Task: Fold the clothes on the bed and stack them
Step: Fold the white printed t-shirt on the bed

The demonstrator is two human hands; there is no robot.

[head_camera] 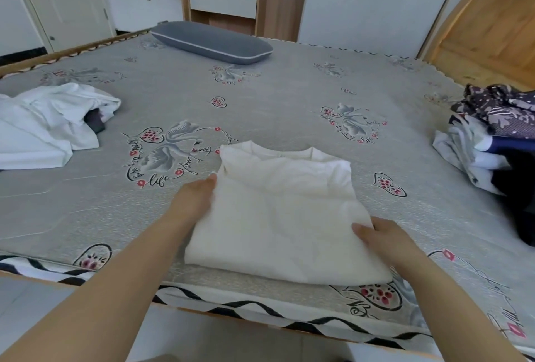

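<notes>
1. A cream shirt (278, 211) is seen folded into a rough rectangle near the front edge of the bed (289, 86), its collar turned away from the person.
2. A slip could be caused by that position: the near hem lies just beside the mattress edge, so the bundle could be dragged off the bed if it is pulled toward the person.
3. The fold could be undone when the shirt is lifted, since the cloth looks soft and loosely layered; one-sided support would probably let the layers sag open.
4. A lopsided stack could result if the shirt is set on the heap of dark and patterned clothes (492, 141) at the right, which looks uneven, not squared.
5. The left hand (194, 202) is laid against the left edge of the shirt with the fingers mostly straight and tucked at or under the cloth; whether anything is pinched cannot be told.
6. The right hand (382, 237) is rested on the right edge near the lower corner, thumb on top, fingers hidden beneath or beside the fabric; a grip is likely but not plainly shown.
7. A rumpled white garment (49, 124) is left unfolded at the far left, well apart from the shirt.
8. A grey pillow (211, 41) is set at the head of the bed.
</notes>
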